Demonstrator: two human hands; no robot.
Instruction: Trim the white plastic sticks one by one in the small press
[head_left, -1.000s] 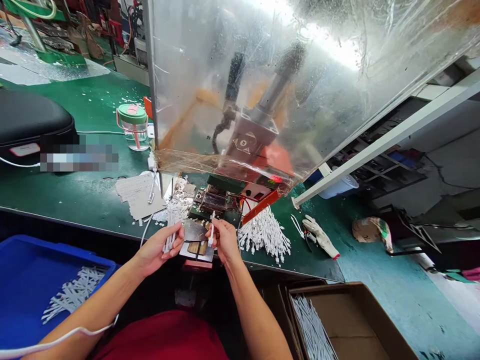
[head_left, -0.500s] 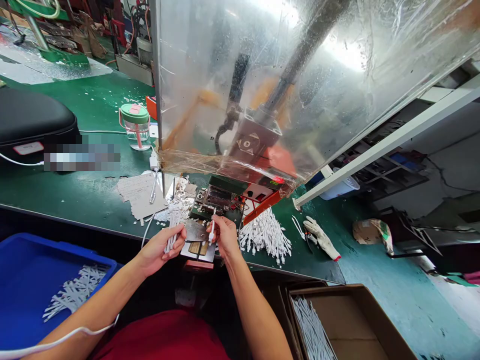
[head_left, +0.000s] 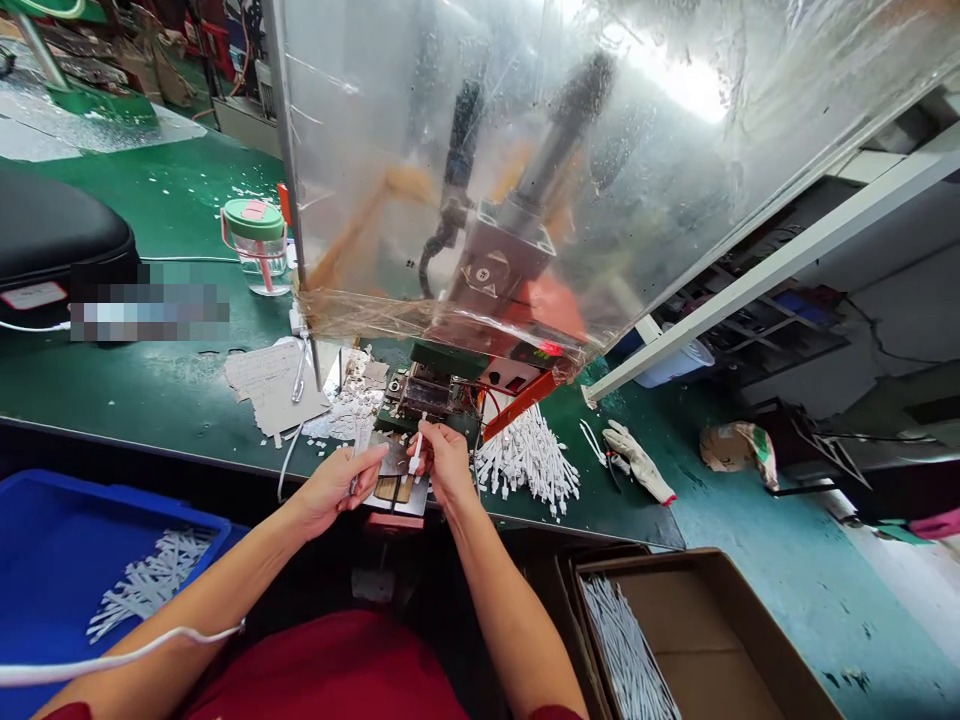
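Note:
My right hand (head_left: pixel 448 465) pinches a white moulded plastic stick (head_left: pixel 415 455), which stands upright above a small metal plate (head_left: pixel 394 458) at the front of a machine. My left hand (head_left: pixel 336 490) is just left of it, with fingers closed around a thin white plastic piece (head_left: pixel 360 438). Its lower part is partly hidden by those fingers. The hands are a short way apart. Behind them lies the machine's exposed electronics section (head_left: pixel 431 395), with a red-orange bar (head_left: pixel 520 405) at its right.
A transparent plastic shield (head_left: pixel 450 170) rises over the machine. On the green bench are a heap of white sticks (head_left: pixel 527 465), a work glove (head_left: pixel 637 462), papers (head_left: pixel 271 385) and a lidded jar (head_left: pixel 256 245). Below are a blue tray (head_left: pixel 90 560) and a cardboard box (head_left: pixel 697 625) holding white pieces.
My left hand has moved right toward the metal plate, and fewer white pieces show in it. The whole view has shifted slightly left and up.

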